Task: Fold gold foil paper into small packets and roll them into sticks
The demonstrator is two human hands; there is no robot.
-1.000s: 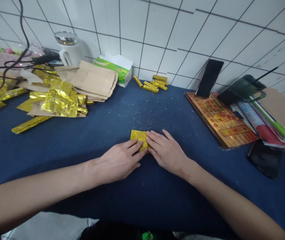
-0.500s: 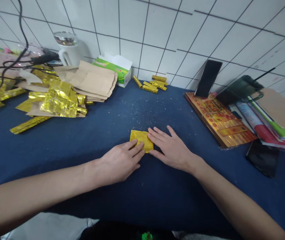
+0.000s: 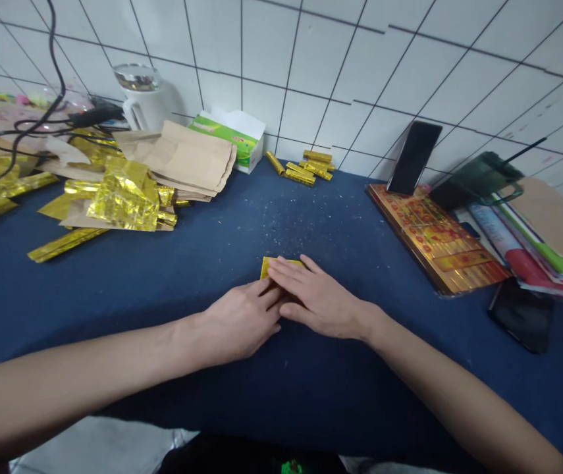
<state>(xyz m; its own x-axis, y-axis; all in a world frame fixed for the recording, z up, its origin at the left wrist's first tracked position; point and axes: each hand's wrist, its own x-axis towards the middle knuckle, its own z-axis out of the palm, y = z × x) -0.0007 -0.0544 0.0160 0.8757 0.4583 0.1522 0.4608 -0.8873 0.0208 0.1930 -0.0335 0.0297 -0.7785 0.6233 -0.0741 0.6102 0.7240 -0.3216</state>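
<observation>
A small rectangle of gold foil paper (image 3: 265,266) lies flat on the blue tabletop (image 3: 202,263), mostly covered by my hands. My left hand (image 3: 244,319) rests on its near left part, palm down with fingers extended. My right hand (image 3: 318,299) lies flat over the foil's right side, fingers stretched out, their tips reaching over the left fingertips. Only the foil's far edge and upper left corner show.
At the left are crumpled gold foil (image 3: 126,197), brown paper (image 3: 192,155), a white mug (image 3: 145,105) and a black cable (image 3: 54,52). Gold rolls (image 3: 311,171) lie near the wall. A phone (image 3: 414,157) stands on an orange-gold box (image 3: 439,240) at the right.
My right hand has slid left across the foil, covering most of it and reaching the left fingers. My left hand has stayed nearly in place. The view has shifted slightly.
</observation>
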